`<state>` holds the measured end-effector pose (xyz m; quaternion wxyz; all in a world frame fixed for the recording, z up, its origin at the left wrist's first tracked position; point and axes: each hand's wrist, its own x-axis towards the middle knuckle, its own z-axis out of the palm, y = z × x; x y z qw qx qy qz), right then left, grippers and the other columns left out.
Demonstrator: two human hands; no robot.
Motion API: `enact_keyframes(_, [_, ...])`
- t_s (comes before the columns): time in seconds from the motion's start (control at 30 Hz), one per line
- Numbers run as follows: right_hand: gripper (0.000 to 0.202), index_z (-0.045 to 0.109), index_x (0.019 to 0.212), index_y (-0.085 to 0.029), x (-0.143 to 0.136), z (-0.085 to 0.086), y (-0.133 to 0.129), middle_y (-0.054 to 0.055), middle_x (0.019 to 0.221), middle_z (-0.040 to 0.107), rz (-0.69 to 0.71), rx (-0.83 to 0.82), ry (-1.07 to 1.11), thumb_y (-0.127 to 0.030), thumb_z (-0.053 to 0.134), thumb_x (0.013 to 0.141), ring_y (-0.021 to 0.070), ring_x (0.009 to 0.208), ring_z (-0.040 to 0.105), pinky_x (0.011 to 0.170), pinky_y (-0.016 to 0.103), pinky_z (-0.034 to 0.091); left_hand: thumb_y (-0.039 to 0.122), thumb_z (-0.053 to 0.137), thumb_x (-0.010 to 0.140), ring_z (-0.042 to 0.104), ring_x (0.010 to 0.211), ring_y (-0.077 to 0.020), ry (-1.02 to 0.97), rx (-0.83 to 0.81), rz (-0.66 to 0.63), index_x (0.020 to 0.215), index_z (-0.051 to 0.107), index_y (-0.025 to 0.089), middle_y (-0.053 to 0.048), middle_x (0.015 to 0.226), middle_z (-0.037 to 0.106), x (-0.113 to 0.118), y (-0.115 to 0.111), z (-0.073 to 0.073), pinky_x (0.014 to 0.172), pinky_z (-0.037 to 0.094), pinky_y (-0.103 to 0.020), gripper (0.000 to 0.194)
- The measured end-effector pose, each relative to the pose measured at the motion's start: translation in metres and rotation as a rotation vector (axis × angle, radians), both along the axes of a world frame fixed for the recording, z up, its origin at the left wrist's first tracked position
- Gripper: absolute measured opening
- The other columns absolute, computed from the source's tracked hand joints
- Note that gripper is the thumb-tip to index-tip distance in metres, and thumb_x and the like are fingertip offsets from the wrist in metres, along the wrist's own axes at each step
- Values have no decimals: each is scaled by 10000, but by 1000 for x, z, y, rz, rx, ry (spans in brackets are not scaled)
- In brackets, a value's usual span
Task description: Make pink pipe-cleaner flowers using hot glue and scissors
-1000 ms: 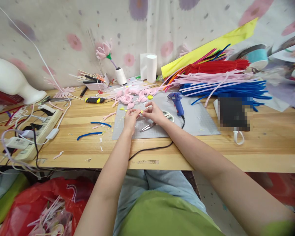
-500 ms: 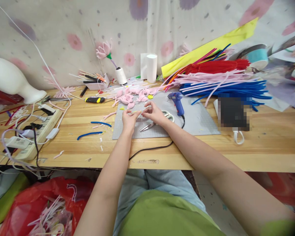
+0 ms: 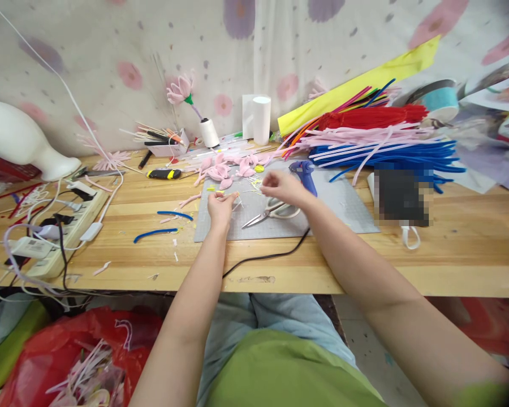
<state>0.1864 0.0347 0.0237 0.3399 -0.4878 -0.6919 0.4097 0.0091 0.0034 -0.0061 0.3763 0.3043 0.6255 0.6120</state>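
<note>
My left hand (image 3: 220,209) is closed in a pinch over the left part of the grey cutting mat (image 3: 343,212). Thin white strands (image 3: 238,200) stick out from its fingertips. My right hand (image 3: 282,186) hovers to the right with curled fingers; whether anything is in them is hidden. Just left of those fingers lie small white and yellow bits (image 3: 254,183). Beneath the right hand rest scissors (image 3: 265,215) with pale handles, blades pointing left. The blue glue gun (image 3: 307,178) is partly covered by my right wrist. Pink fuzzy petals (image 3: 218,172) lie behind both hands.
Bundled pipe cleaners (image 3: 385,152) fill the back right. A pink flower (image 3: 180,90) stands in a white spool (image 3: 209,133). At left are a utility knife (image 3: 164,173), blue pipe cleaner pieces (image 3: 155,234) and a power strip (image 3: 74,229) with cables. A black cord (image 3: 263,257) crosses the front.
My right hand has moved away from my left, to the right and slightly up, now covering part of the glue gun. More of the scissors shows. The left hand has shifted slightly left.
</note>
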Motion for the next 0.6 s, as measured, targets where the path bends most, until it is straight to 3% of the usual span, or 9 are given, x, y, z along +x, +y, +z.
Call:
enact_keyframes(0.07, [298,519,619,-198,35,15,3,17,562,585,80,-130,-218,-437,697,633,136,510,537,518,289,430,209,743,565,572,594,-120,44,7,9,762,371,213,46,612,580,-3,2,-4,604,378,-236,422])
enact_keyframes(0.13, [400,515,555,-200,70,24,7,16,474,539,107,-140,-427,-555,682,628,121,437,489,466,281,392,244,740,568,554,575,-112,83,35,1,760,380,215,56,598,555,-5,4,-10,585,361,-230,409])
enact_keyframes(0.2, [471,510,533,-198,94,25,10,23,439,513,27,-71,-620,-639,660,601,118,409,455,452,288,364,267,738,567,532,553,-101,123,61,3,755,393,215,71,583,527,-6,7,-16,574,347,-226,397])
enact_keyframes(0.27, [498,527,599,-189,103,21,13,56,529,565,-171,13,-737,-662,675,554,140,459,475,474,306,365,277,742,557,503,527,-89,169,68,20,740,404,214,84,565,491,-5,9,-20,562,332,-223,389])
enact_keyframes(0.33, [496,545,698,-180,98,12,15,80,670,609,-312,70,-701,-622,704,539,168,553,520,530,320,393,281,739,556,478,510,-83,203,67,37,726,405,214,89,557,470,-5,10,-22,553,321,-222,381])
enact_keyframes(0.4, [438,567,780,-180,86,0,19,74,747,617,-332,59,-548,-550,703,589,185,641,554,602,328,423,282,726,571,467,504,-80,218,75,43,720,399,214,88,561,474,-6,10,-22,553,323,-222,366])
enact_keyframes(0.47, [350,594,818,-178,73,-13,23,65,735,613,-357,-10,-406,-481,668,657,193,683,572,654,339,438,279,711,590,466,506,-79,223,92,49,721,393,215,85,571,487,-7,10,-21,563,332,-221,350])
enact_keyframes(0.6, [310,618,839,-155,60,-23,29,70,731,611,-582,-30,-178,-428,634,693,182,672,568,652,337,449,269,699,614,488,537,-80,238,113,76,729,392,214,81,590,498,-9,11,-22,596,349,-217,332])
